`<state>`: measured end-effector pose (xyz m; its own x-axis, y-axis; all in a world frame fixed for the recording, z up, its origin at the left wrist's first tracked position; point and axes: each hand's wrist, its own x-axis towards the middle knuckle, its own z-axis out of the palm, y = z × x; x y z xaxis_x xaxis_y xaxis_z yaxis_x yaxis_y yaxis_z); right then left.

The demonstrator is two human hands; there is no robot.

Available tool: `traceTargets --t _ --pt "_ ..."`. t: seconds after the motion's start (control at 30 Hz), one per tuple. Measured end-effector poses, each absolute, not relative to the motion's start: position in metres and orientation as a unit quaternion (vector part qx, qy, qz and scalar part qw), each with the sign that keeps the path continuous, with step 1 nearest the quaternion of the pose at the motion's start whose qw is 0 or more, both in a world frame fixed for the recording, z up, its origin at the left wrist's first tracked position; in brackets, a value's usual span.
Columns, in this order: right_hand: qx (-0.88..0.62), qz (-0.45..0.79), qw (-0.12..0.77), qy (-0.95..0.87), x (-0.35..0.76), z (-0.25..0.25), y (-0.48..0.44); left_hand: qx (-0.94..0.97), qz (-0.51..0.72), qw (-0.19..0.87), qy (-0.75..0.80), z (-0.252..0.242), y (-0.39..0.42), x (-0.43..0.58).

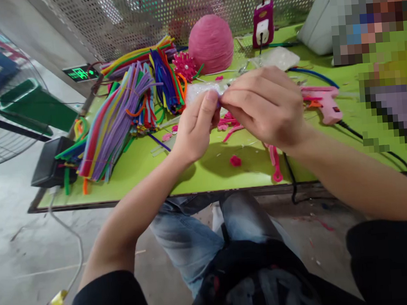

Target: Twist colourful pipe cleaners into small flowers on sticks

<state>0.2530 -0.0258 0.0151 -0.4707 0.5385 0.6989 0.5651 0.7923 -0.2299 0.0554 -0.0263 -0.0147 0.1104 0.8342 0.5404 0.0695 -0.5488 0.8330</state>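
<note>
A green table (138, 171) carries everything. Toward its far edge sits one big pink ball of wound yarn (211, 41), and across the far left corner lies a thick heap of pipe cleaners (117, 116) in purple, blue, yellow, orange and green, too many to count. One pink glue gun (320, 101) lies toward the right edge with its black cord trailing off the near edge. One pink flower (184, 65), already made up with a pale bead at its centre, rests beside the ball, and a few loose pink pipe cleaner pieces (235, 161) lie scattered near the near edge.

Above the middle of the table, the left hand (196, 125) and the right hand (268, 106) meet, fingers drawn in close and pinching one small clear plastic packet (199, 91) between them. The left thumb presses on its near side; the right fingertips close on its right end. What is inside cannot be told.

The packet looks very light, thin and crinkly, probably slippery and easy to tear. It is best gripped at an edge or corner between thumb and forefinger, with a light pinch.
</note>
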Motion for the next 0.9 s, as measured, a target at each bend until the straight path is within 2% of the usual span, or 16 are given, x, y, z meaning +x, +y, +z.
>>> traceTargets --t 0.1,0.17,0.37,0.43,0.53,0.63,0.7,0.73,0.83,0.9 --pt "-0.318 -0.023 0.433 -0.843 0.247 0.010 -0.024 0.687 0.558 0.300 0.356 -0.022 -0.024 0.050" --pt "-0.312 0.028 0.464 -0.828 0.242 0.006 -0.024 0.700 0.573 0.258 0.340 -0.025 -0.021 0.047" --pt "-0.256 0.336 0.519 -0.743 0.228 0.001 -0.024 0.747 0.573 0.103 0.321 -0.026 -0.010 0.041" --pt "-0.241 0.468 0.508 -0.682 0.225 0.003 -0.024 0.754 0.567 0.070 0.324 -0.026 -0.003 0.036" --pt "-0.243 0.641 0.436 -0.583 0.225 0.009 -0.027 0.767 0.558 0.031 0.315 -0.027 0.007 0.029" --pt "-0.259 0.709 0.363 -0.547 0.227 0.011 -0.028 0.783 0.526 0.067 0.324 -0.029 0.009 0.025" --pt "-0.280 0.657 0.379 -0.589 0.231 0.011 -0.027 0.779 0.520 0.105 0.335 -0.031 0.004 0.027" --pt "-0.296 0.593 0.411 -0.627 0.233 0.010 -0.026 0.769 0.527 0.124 0.340 -0.032 0.001 0.030" --pt "-0.312 0.304 0.486 -0.757 0.242 0.008 -0.023 0.711 0.573 0.200 0.356 -0.033 -0.008 0.041" --pt "-0.306 0.150 0.463 -0.818 0.247 0.007 -0.021 0.684 0.598 0.241 0.342 -0.032 -0.011 0.046"
